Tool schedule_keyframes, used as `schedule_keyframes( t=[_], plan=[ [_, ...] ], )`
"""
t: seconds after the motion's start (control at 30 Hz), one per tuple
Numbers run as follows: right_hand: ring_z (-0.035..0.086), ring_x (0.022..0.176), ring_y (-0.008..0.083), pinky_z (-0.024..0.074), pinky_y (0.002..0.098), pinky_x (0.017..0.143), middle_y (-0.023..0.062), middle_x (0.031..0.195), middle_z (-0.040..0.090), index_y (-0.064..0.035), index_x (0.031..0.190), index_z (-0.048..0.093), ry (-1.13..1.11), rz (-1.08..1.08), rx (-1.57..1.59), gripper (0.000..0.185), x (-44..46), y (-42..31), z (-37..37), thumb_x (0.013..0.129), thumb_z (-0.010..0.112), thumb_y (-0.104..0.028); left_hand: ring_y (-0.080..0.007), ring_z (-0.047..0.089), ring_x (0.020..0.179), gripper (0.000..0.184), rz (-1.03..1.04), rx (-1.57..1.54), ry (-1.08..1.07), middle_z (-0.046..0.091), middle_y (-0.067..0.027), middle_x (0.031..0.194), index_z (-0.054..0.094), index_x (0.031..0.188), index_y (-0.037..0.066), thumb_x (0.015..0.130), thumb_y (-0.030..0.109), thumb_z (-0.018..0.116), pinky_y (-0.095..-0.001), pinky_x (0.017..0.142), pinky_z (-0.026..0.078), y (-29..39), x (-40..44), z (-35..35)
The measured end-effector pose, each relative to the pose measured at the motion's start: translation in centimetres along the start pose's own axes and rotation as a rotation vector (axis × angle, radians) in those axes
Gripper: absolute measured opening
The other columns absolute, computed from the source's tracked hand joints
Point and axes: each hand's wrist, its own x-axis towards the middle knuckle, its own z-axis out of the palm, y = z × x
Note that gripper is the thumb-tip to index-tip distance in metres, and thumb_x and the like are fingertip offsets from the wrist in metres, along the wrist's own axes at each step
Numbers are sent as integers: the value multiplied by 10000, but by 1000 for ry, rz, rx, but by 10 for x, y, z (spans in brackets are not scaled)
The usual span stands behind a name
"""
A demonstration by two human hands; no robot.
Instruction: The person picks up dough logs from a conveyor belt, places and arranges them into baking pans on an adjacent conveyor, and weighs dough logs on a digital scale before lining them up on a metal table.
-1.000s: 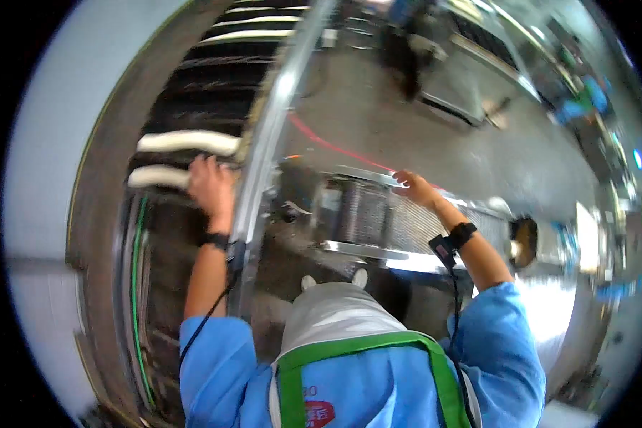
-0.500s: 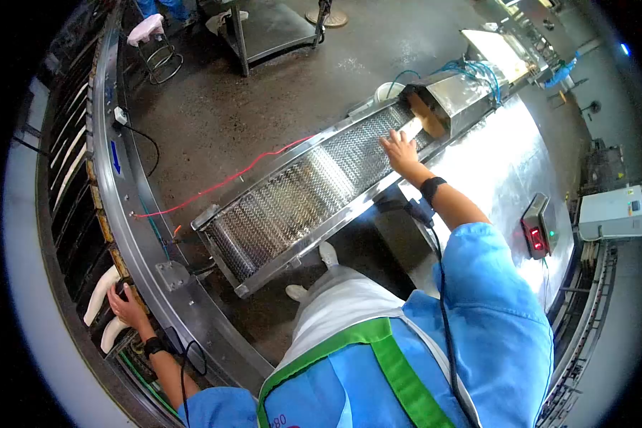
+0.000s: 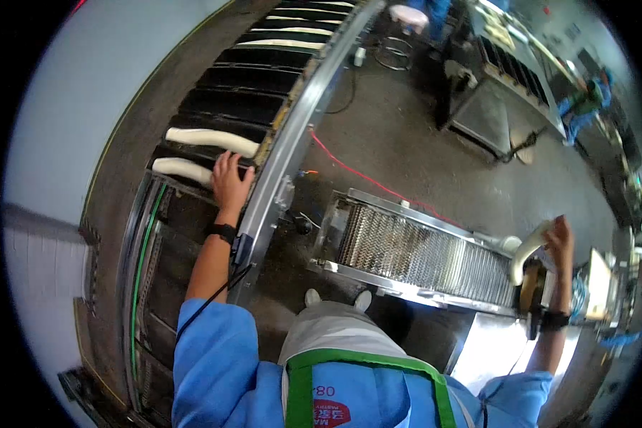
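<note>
My right hand (image 3: pixel 562 241) grips one end of a long white dough roll (image 3: pixel 526 255), which hangs curved above the far right end of the metal mesh conveyor (image 3: pixel 414 246). My left hand (image 3: pixel 230 182) rests at the inner end of the black baking trays (image 3: pixel 225 107), its fingers extended and apart. Beside those fingers a dough roll (image 3: pixel 182 170) lies in the nearest trough, its right end partly hidden by the hand. Another dough roll (image 3: pixel 210 138) lies in the trough just beyond.
A steel rail (image 3: pixel 278 150) runs along the trays. Farther trays hold thinner dough strips (image 3: pixel 282 44). Past the mesh conveyor are a pink-topped stool (image 3: pixel 409 17) and a steel table (image 3: pixel 478 118). A person in blue (image 3: pixel 590 100) stands at far right. A red cord (image 3: pixel 378 184) crosses behind the conveyor.
The view has swung toward the trays. My right hand has picked the dough roll up off the mesh conveyor. My left hand stays by the trays, its fingers now off the farther roll.
</note>
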Motion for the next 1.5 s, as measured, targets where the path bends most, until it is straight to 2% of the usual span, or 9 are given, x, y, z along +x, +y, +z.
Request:
schedule_keyframes(
  t=[0.27, 0.53, 0.8, 0.83, 1.03, 1.07, 1.2, 1.33, 1.5],
  plan=[
    [532, 787, 150, 466, 236, 620, 76, 889, 509, -20, 1010, 439, -104, -208, 632, 382, 75, -255, 93, 702, 530, -227, -249, 298, 1144, 418, -24, -11, 29, 386, -84, 1184, 467, 1051, 104, 709, 324, 566, -423, 910, 258, 13, -22, -11],
    [536, 828, 188, 466, 258, 706, 108, 998, 493, -8, 1103, 384, -995, 46, 898, 369, 122, -306, 343, 805, 510, -186, -262, 317, 1122, 410, -20, -41, 64, 383, -80, 1187, 488, 1022, 99, 684, 302, 604, -433, 901, 276, 14, -41, -20],
    [528, 859, 179, 450, 285, 713, 63, 1068, 492, -40, 1138, 412, -1094, 173, 469, 416, 89, -140, 338, 781, 541, -208, -258, 327, 1119, 399, -31, -23, 84, 409, -70, 1168, 505, 990, 90, 659, 288, 605, -413, 900, 285, 12, -34, -26],
    [530, 860, 197, 446, 292, 717, 86, 1058, 507, -26, 1120, 427, -1087, -127, 317, 415, 89, -97, 327, 763, 548, -201, -256, 324, 1121, 399, -27, -35, 84, 408, -71, 1168, 504, 992, 89, 661, 288, 606, -415, 901, 283, 9, -33, -26],
    [457, 926, 336, 382, 399, 787, 154, 960, 514, -95, 995, 511, -501, -12, -609, 404, -1, 121, 211, 635, 647, -217, -255, 321, 1124, 413, -30, -9, 43, 401, -77, 1169, 481, 1019, 92, 669, 272, 605, -415, 909, 277, -4, -27, -23],
    [442, 954, 312, 372, 394, 804, 146, 984, 497, -113, 1016, 490, -525, -180, -752, 445, -24, 126, 177, 609, 658, -173, -257, 328, 1116, 411, -12, -21, 61, 402, -78, 1166, 481, 1016, 88, 669, 268, 607, -413, 904, 284, -7, -27, -21],
    [328, 1104, 377, 308, 541, 842, 137, 1227, 337, -212, 1190, 361, -441, 407, -1057, 580, -107, 192, 97, 657, 579, -139, -257, 335, 1103, 408, 9, -9, 55, 404, -74, 1158, 468, 1031, 91, 684, 264, 597, -412, 891, 293, -20, -29, -23],
    [383, 1042, 330, 344, 485, 807, 125, 1174, 379, -222, 1159, 399, -650, 587, -1163, 503, -147, 266, 55, 685, 552, -155, -253, 329, 1110, 400, -12, 23, 21, 400, -67, 1163, 459, 1041, 103, 705, 285, 579, -411, 898, 282, -17, -32, -29],
    [369, 1051, 262, 363, 383, 775, 111, 1190, 362, -235, 1158, 403, -326, 317, -1408, 460, -148, 205, 75, 719, 531, -186, -250, 321, 1122, 402, -18, 22, 3, 399, -62, 1168, 457, 1040, 113, 702, 294, 580, -407, 898, 275, -22, -36, -28]
  ],
)
